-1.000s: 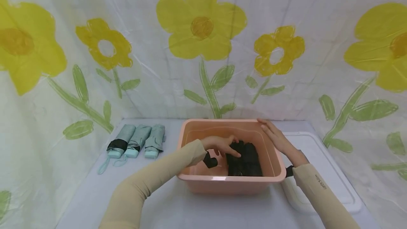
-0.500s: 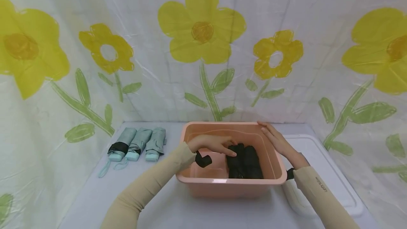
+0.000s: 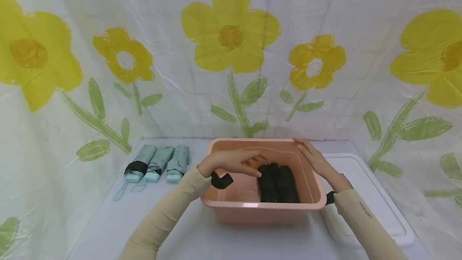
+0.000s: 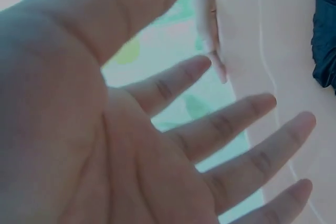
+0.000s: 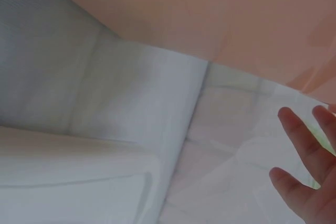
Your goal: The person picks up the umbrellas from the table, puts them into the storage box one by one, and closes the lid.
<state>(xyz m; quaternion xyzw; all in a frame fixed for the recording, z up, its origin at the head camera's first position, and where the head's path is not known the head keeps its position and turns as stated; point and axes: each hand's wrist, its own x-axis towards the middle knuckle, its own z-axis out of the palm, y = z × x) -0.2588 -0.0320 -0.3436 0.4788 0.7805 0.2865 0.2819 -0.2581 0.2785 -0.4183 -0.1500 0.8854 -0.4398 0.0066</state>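
My left hand (image 3: 232, 161) hovers over the left part of a pink plastic bin (image 3: 267, 205), fingers spread and holding nothing. In the left wrist view its palm (image 4: 147, 166) is bare. Two dark folded bundles, which look like compact umbrellas (image 3: 278, 183), lie side by side in the right half of the bin, just beyond my left fingertips. On the bin's right rim rests my right hand (image 3: 317, 162), its fingers extended along the edge. The right wrist view shows a few of its fingers (image 5: 302, 142) beside the bin's outer wall.
Three light teal folded umbrellas (image 3: 159, 163) lie in a row on the table at the left, with wrist loops hanging toward me. A white lid (image 3: 371, 204) lies flat to the bin's right. Behind the table hangs a flower-printed curtain (image 3: 173, 103).
My left hand has drawn back leftward and up from the dark bundles, its fingers straightening. The bundles stay in the bin. My right hand keeps its place on the rim.
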